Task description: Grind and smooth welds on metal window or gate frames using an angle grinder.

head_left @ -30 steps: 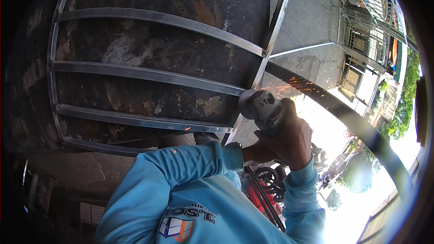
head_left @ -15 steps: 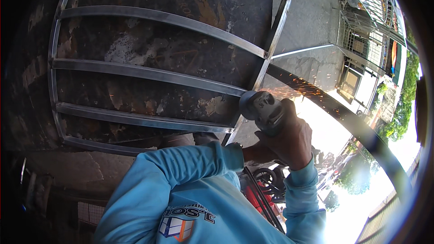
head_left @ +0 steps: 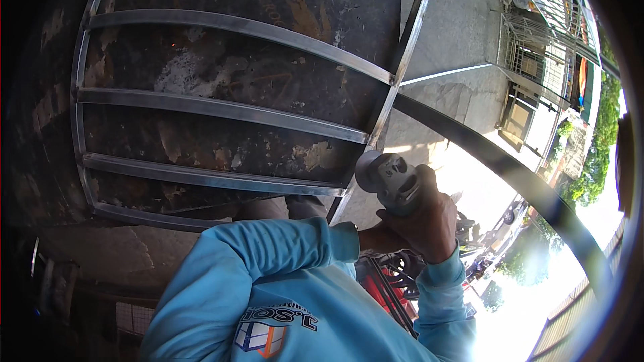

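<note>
An angle grinder (head_left: 391, 177) with a grey head is held just off the right side rail of a welded metal frame (head_left: 228, 106). My right hand (head_left: 435, 224) wraps round its body. Tucked against it, my left hand (head_left: 381, 237) closes on the grinder from the left; most of its fingers are hidden behind the right. The grinder's round disc end (head_left: 367, 171) sits beside the rail, below the joint where a crossbar (head_left: 322, 125) meets it. Whether the disc touches the metal I cannot tell. No sparks show.
The frame lies on a dark, stained metal tabletop (head_left: 268, 60). A long dark bar (head_left: 483, 144) runs from behind the frame to the lower right. A thin bright bar (head_left: 446, 75) crosses the concrete floor (head_left: 456, 13). Red machinery (head_left: 376, 281) stands beyond my arms.
The orange sparks that flew rightward from the grinder are gone. Both hands have drawn the grinder slightly down, toward me, away from the crossbar joint.
</note>
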A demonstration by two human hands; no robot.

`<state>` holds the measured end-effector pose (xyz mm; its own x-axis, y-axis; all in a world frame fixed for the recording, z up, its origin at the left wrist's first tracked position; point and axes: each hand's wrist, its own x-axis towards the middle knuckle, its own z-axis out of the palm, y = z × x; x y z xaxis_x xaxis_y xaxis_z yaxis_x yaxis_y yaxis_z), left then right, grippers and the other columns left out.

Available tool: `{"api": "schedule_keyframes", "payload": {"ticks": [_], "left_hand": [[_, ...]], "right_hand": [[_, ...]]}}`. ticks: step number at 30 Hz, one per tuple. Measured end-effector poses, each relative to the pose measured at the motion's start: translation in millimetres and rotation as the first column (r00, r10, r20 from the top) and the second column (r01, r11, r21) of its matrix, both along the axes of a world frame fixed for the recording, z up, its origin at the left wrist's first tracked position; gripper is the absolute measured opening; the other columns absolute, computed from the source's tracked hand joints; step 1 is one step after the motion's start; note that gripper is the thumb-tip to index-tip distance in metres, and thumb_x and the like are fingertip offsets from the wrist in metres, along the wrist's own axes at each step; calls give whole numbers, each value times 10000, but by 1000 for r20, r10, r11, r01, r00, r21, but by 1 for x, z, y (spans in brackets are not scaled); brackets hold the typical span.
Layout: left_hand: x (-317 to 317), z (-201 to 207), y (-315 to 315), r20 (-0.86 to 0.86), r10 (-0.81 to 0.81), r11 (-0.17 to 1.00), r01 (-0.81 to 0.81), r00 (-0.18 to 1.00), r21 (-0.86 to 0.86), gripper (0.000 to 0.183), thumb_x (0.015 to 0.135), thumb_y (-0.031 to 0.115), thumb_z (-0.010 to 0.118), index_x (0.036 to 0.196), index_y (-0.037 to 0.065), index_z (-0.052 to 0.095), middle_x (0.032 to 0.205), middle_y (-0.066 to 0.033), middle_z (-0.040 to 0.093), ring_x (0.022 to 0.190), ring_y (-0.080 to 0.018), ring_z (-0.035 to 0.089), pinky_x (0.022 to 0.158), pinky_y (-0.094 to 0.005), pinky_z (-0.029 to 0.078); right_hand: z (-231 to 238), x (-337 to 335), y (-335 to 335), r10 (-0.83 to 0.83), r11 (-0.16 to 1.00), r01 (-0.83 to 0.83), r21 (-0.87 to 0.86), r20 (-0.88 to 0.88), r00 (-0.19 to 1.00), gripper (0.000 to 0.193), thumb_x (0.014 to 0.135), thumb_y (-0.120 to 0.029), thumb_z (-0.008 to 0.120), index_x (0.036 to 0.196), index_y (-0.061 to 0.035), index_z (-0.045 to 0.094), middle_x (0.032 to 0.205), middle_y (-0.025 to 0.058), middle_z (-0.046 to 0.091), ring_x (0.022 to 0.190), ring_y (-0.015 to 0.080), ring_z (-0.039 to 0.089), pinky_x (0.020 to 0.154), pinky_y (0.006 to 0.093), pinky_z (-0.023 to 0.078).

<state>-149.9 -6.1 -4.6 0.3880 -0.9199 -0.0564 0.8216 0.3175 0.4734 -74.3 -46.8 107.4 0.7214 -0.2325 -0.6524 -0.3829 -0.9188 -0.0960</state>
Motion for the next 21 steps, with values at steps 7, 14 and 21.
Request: {"api": "schedule_keyframes", "payload": {"ticks": [7, 14, 21], "left_hand": [[7, -19, 39, 23, -12, 1000, 12, 1000, -2, 676, 890, 182, 780, 1419, -2, 401, 1360, -126, 521, 1268, -237, 512, 1119, -380, 426], [5, -18, 35, 42, -10, 1000, 10, 999, -2, 678, 899, 183, 772, 1426, -3, 389, 1359, -125, 517, 1276, -236, 504, 1126, -375, 420], [4, -13, 22, 65, -6, 1000, 6, 998, -2, 679, 907, 183, 764, 1433, -3, 377, 1359, -124, 513, 1283, -235, 496, 1133, -370, 414]], "right_hand": [[-3, 13, 1, -31, 999, 31, -24, -10, 999, 742, 619, -314, 899, 1216, -98, 515, 878, 173, 739, 792, 390, 734, 674, 472, 597], [-6, 12, -1, -11, 1000, 11, -8, 3, 1000, 731, 615, -311, 896, 1206, -102, 520, 870, 171, 738, 789, 394, 732, 666, 475, 595], [-7, 16, -1, 1, 1000, -1, -7, -12, 1000, 721, 620, -311, 893, 1194, -105, 509, 859, 173, 734, 782, 399, 727, 659, 484, 588]]}}
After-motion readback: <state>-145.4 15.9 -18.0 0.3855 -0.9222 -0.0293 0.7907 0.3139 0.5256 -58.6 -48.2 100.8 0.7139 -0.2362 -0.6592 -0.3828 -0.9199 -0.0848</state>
